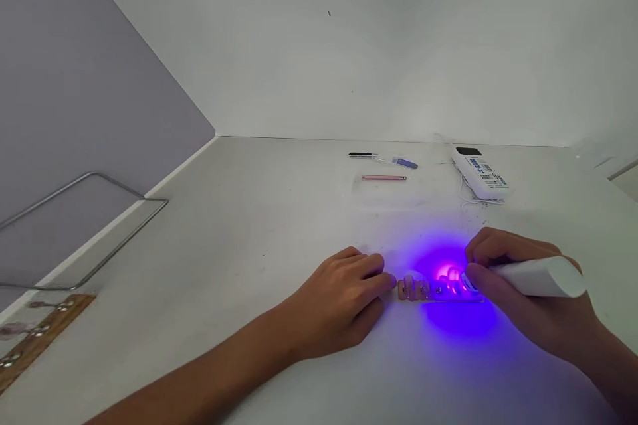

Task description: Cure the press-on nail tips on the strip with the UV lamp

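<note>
A narrow nail tip stand [417, 290] lies on the white table, with several glossy false nails set along it. My left hand [349, 295] rests beside it, fingers curled and closed, one fingertip against the stand's left end. Wrapped in my right hand [528, 292] is a white handheld UV lamp [543, 277], its head tilted down over the stand's right end. Violet light floods the nails there and spreads onto the table. Glare and the lamp's head hide the details of the nails at that end.
Farther back lie a pink pen-like tool [383, 178], a black-handled tool [363, 155] and a blue-ended brush-like item [405, 163]. A white device with a cable [481, 172] sits at the back right. A metal wire frame [130, 237] and wooden strip [50, 339] are at left.
</note>
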A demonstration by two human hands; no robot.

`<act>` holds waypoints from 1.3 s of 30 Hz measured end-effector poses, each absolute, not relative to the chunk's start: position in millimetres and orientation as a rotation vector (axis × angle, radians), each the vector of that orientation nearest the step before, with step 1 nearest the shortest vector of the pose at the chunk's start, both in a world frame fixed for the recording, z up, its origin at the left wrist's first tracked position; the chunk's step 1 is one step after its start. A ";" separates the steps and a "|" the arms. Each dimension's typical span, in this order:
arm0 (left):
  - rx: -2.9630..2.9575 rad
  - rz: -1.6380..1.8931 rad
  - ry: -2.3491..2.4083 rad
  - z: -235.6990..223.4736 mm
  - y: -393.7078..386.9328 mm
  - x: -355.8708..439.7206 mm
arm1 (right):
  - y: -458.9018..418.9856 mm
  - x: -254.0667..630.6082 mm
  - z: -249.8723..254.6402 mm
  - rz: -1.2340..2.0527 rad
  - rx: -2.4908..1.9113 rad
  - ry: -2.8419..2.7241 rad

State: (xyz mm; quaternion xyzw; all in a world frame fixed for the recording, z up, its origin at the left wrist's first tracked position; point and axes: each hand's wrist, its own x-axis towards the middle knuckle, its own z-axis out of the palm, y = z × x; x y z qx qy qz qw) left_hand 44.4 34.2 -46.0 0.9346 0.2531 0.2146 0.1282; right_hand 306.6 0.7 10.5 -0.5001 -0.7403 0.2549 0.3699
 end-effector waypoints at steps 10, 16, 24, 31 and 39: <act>2.718 0.630 0.736 -44.6 34.6 45.0 | 1.6 307.3 10.9 0.659 -1.289 -1.909; 2.738 0.635 0.735 -44.5 33.6 44.4 | 1.4 308.2 10.1 0.648 -1.303 -1.910; 2.727 0.620 0.738 -45.5 34.2 44.7 | 2.0 305.4 15.0 0.628 -1.294 -1.933; 2.734 0.624 0.734 -44.5 34.4 44.6 | 0.8 306.4 12.9 0.656 -1.303 -1.904; 2.722 0.607 0.745 -43.8 34.2 45.0 | 0.6 306.6 13.8 0.656 -1.310 -1.915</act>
